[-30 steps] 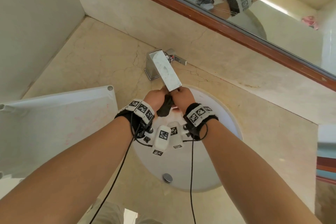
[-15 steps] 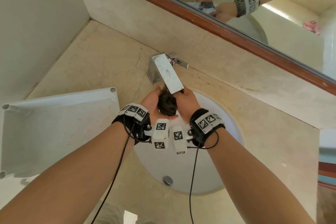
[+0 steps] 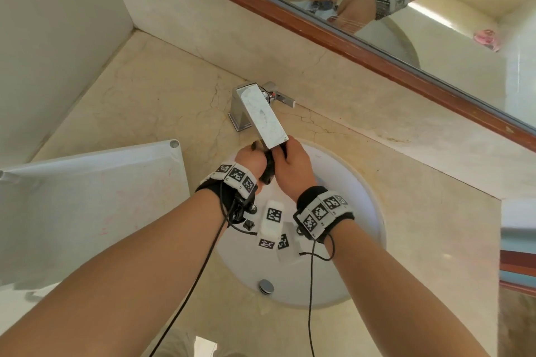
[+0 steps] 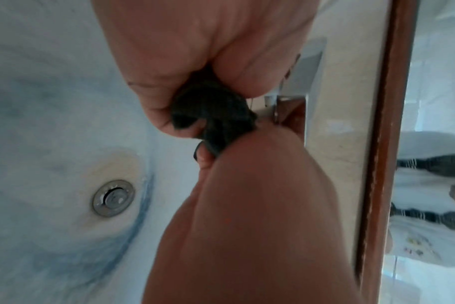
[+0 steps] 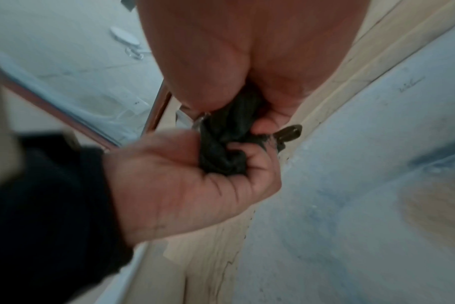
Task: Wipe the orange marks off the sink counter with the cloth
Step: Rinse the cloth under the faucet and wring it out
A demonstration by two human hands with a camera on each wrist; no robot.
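A dark, bunched cloth (image 3: 268,173) is held over the white sink basin (image 3: 352,206), just under the tip of the chrome faucet spout (image 3: 262,119). My left hand (image 3: 250,157) grips one end of it and my right hand (image 3: 293,166) grips the other, fists close together. In the left wrist view the cloth (image 4: 213,115) looks twisted between the two fists. The right wrist view shows the cloth (image 5: 226,144) squeezed in the left hand (image 5: 185,174). On the beige marble counter (image 3: 156,101) I make out no orange marks.
A white board (image 3: 87,200) with faint pink smears lies on the counter at the left, next to the sink. The drain plug (image 3: 266,286) sits at the basin's near side. A wood-framed mirror (image 3: 333,29) runs along the back wall. Striped fabric (image 3: 519,252) shows at the right edge.
Half a second ago the cloth sat as a loose ball between my palms. Both hands have since closed round it and moved up under the spout tip.
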